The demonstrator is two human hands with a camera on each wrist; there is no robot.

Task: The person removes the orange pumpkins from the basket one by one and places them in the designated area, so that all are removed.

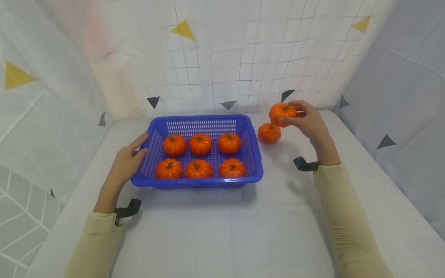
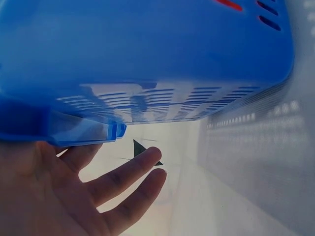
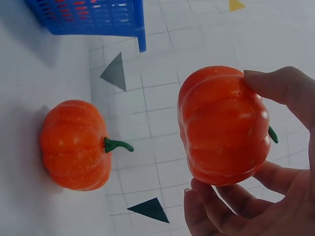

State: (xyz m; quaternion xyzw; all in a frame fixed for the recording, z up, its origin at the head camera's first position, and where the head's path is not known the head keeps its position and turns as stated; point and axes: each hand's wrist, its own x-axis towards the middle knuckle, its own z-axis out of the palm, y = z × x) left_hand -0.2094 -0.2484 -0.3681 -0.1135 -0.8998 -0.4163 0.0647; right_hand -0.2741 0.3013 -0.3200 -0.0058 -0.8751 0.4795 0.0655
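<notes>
My right hand (image 1: 307,119) holds a small orange toy pumpkin (image 1: 281,114) with a green stem, thumb on one side and fingers on the other. In the right wrist view this raised pumpkin (image 3: 224,125) is gripped near its stem end. Another pumpkin (image 1: 269,133) sits on the table just below it, right of the basket. My left hand (image 1: 126,164) rests against the left rim of a blue plastic basket (image 1: 198,183). The left wrist view shows its fingers (image 2: 130,174) extended below the rim. Inside the basket, several pumpkins (image 1: 200,144) sit in two rows.
A white-covered table (image 1: 222,235) carries the basket. White cloth with grid lines (image 1: 222,58) and triangles hangs behind, and grey cloth (image 1: 403,88) bounds the right side. A black wrist camera (image 1: 306,165) is strapped on each arm.
</notes>
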